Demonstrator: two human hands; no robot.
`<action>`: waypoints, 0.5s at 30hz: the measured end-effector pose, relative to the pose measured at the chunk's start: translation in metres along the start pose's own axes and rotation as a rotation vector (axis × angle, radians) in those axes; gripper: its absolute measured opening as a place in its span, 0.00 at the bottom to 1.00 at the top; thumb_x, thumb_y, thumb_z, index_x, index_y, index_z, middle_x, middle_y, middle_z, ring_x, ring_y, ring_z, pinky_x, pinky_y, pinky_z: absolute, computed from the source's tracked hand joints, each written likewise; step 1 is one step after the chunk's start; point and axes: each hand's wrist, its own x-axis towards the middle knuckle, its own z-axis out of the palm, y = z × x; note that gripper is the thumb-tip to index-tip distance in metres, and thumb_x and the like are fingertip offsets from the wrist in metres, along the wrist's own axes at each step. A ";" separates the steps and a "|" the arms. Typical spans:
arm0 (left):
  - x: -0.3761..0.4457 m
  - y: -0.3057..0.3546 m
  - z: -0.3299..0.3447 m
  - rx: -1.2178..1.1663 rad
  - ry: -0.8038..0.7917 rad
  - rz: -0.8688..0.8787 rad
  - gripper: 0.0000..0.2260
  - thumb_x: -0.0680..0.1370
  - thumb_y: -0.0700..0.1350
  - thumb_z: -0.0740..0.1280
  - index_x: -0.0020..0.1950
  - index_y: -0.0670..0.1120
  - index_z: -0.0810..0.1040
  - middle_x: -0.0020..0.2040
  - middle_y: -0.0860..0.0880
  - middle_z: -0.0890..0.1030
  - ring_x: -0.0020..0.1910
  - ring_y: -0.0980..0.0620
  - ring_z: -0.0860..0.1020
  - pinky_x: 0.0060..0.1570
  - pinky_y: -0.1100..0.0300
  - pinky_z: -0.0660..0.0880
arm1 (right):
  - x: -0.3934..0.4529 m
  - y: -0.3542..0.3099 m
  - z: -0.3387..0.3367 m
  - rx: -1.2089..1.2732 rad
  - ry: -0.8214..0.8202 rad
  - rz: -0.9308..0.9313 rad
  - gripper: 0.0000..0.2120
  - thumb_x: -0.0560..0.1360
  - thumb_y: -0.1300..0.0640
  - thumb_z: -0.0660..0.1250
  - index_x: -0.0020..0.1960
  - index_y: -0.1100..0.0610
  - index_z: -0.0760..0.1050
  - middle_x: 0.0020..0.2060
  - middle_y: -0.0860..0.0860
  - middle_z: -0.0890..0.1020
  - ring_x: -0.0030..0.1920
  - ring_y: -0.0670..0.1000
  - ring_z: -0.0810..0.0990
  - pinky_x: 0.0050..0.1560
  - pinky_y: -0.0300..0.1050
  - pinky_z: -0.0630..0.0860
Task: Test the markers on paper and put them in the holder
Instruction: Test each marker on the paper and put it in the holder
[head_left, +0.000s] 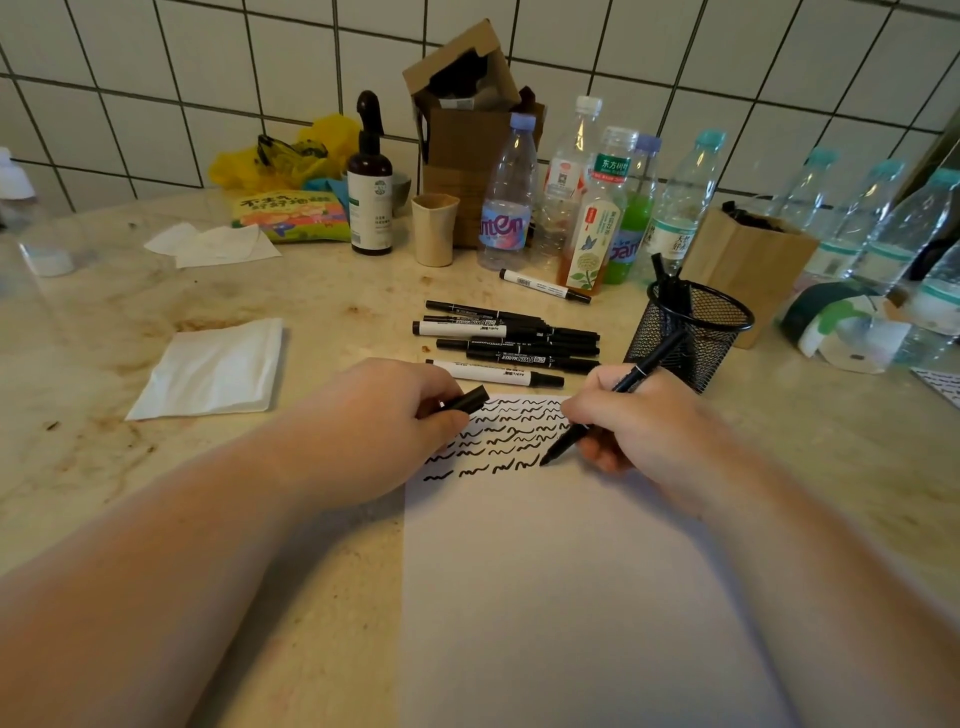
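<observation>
Black ink is going down on the paper (545, 571) from the marker (608, 405) pinched in my right hand (639, 421), its tip touching the sheet at the end of the lowest row of squiggles. My left hand (395, 415) rests on the paper's far left corner, fingers curled round the cap (467, 402).

I judge the marker light, stiff and smooth-barrelled. It wants a low grip near the tip for writing and a mid-barrel hold for dropping it tail-first into the holder. The cap is small and could slip, so I keep it tucked against my fingers until it clicks back on.

Just beyond the paper's far edge lies the row of markers (509, 343) awaiting their turn, some white-barrelled, some black. One black barrel reads "TWIN MARKER", I think; the white ones carry small print I cannot make out. A lone white marker (545, 285) lies farther back, near the bottles. The mesh holder (691, 332) stands beside my right hand toward the counter's right side, with a few markers already upright in it.

Along the counter's back edge, a clear bottle (506, 208) shows part of a label ending "nten", and a taller one (613, 171) bears green Chinese characters.
</observation>
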 end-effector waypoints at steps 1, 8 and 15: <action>0.000 0.000 0.000 0.006 0.004 0.000 0.09 0.80 0.56 0.62 0.57 0.59 0.78 0.42 0.58 0.81 0.40 0.59 0.77 0.37 0.61 0.73 | 0.000 0.000 0.000 -0.015 0.004 -0.003 0.15 0.74 0.59 0.70 0.29 0.53 0.76 0.26 0.54 0.79 0.27 0.51 0.75 0.28 0.41 0.71; 0.001 -0.001 0.000 -0.001 0.004 -0.005 0.09 0.80 0.56 0.62 0.58 0.60 0.78 0.42 0.59 0.80 0.40 0.60 0.76 0.37 0.62 0.72 | 0.001 0.000 0.000 -0.030 0.055 0.016 0.13 0.74 0.59 0.69 0.31 0.54 0.76 0.26 0.54 0.80 0.26 0.50 0.74 0.28 0.41 0.70; 0.000 -0.001 0.001 -0.007 0.002 -0.006 0.09 0.80 0.56 0.63 0.58 0.60 0.78 0.43 0.59 0.80 0.42 0.60 0.77 0.41 0.61 0.75 | 0.003 0.000 -0.002 -0.009 0.092 0.053 0.12 0.74 0.61 0.68 0.32 0.56 0.76 0.25 0.55 0.79 0.26 0.51 0.73 0.27 0.41 0.69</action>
